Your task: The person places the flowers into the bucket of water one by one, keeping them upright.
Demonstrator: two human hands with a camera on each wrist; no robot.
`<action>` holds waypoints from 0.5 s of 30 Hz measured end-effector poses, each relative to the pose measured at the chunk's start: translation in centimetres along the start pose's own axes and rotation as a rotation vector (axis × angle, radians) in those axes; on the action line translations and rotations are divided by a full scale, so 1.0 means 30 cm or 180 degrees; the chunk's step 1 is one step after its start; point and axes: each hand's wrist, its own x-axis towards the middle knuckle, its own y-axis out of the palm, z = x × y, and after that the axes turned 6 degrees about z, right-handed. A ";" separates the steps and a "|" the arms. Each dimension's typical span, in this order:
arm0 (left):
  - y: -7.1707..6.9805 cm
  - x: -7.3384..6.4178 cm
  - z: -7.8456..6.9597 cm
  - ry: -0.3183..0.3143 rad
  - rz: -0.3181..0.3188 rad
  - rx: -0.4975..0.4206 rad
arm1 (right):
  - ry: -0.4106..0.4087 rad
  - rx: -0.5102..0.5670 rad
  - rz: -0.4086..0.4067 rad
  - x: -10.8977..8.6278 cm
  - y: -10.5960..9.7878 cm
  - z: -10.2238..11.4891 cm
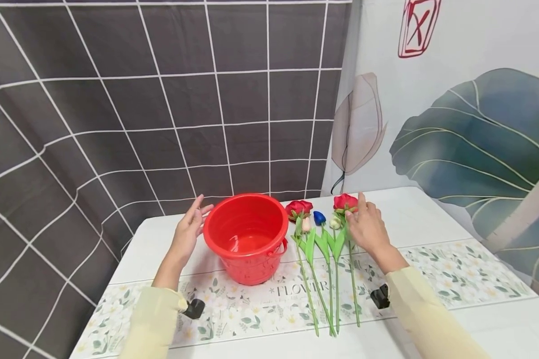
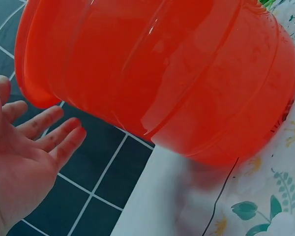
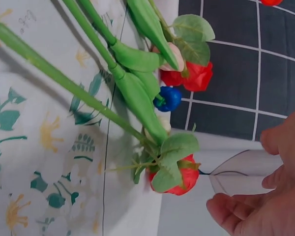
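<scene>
A red plastic bucket (image 1: 250, 269) stands upright on the table, its handle hanging down on the right side. My left hand (image 1: 187, 238) is held beside the left rim, fingers spread and slightly bent; the left wrist view shows the palm (image 2: 24, 164) holding nothing. Right of the bucket lie several artificial flowers on green stems: a red rose (image 1: 298, 207), a pale pink tulip (image 1: 306, 225), a blue tulip (image 1: 319, 218), a white tulip (image 1: 335, 223) and another red rose (image 1: 344, 201). Over by that second rose is my right hand (image 1: 369, 228), its fingers loosely bent and apart from the bloom (image 3: 186, 178) in the right wrist view.
The white table (image 1: 400, 219) has a floral printed band (image 1: 467, 271) with the word FLOWER. A dark gridded curtain (image 1: 242, 99) hangs behind and to the left; a pale cloth with a large leaf print (image 1: 480, 144) hangs at the right. Small black devices (image 1: 195, 308) sit at both wrists.
</scene>
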 end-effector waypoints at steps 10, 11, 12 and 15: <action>0.012 -0.007 0.012 -0.0087 0.0024 -0.0188 | 0.0381 0.0113 0.0461 -0.028 -0.001 -0.021; 0.013 -0.008 0.013 -0.0097 0.0028 -0.0223 | 0.0436 0.0120 0.0538 -0.032 0.001 -0.020; 0.013 -0.008 0.015 -0.0098 0.0032 -0.0250 | 0.0480 0.0136 0.0612 -0.036 0.002 -0.018; 0.016 -0.010 0.016 -0.0098 0.0051 -0.0339 | 0.0614 0.0152 0.0843 -0.048 0.009 -0.015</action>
